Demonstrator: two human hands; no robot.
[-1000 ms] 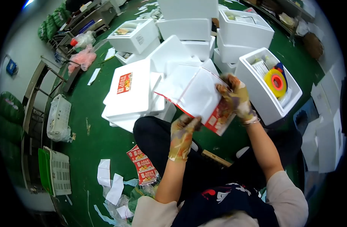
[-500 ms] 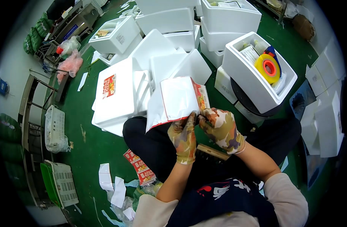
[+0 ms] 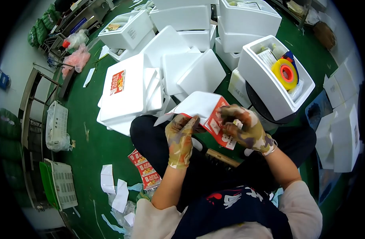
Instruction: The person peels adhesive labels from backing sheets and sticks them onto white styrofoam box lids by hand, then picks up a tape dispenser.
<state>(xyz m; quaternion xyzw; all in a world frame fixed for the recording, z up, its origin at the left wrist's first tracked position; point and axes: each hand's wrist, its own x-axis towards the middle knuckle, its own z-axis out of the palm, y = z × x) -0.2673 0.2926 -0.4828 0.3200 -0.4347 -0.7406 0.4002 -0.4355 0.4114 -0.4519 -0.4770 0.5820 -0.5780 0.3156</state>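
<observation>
My left hand (image 3: 180, 139), in a camouflage-patterned glove, pinches the lower left edge of a sticker sheet (image 3: 196, 102). Its white back faces up, and a red printed part (image 3: 216, 126) folds down on the right side. At that printed edge is my right hand (image 3: 250, 129), gloved alike, its fingers curled and slightly blurred. A small pale patch shows by its fingertips, too unclear to name. More red printed sticker sheets (image 3: 144, 169) lie on the floor by my left forearm.
White foam lids (image 3: 124, 89) lean and lie stacked ahead. A foam box (image 3: 266, 85) on a round black stool holds a yellow tape roll (image 3: 285, 73). Other foam boxes (image 3: 180, 18) stand behind. Paper scraps (image 3: 121, 195) litter the green floor; plastic crates (image 3: 57, 127) are at left.
The sheet has tilted and dropped, bringing its red printed side into view. My right hand has moved right and up from beside my left hand, which has shifted slightly left.
</observation>
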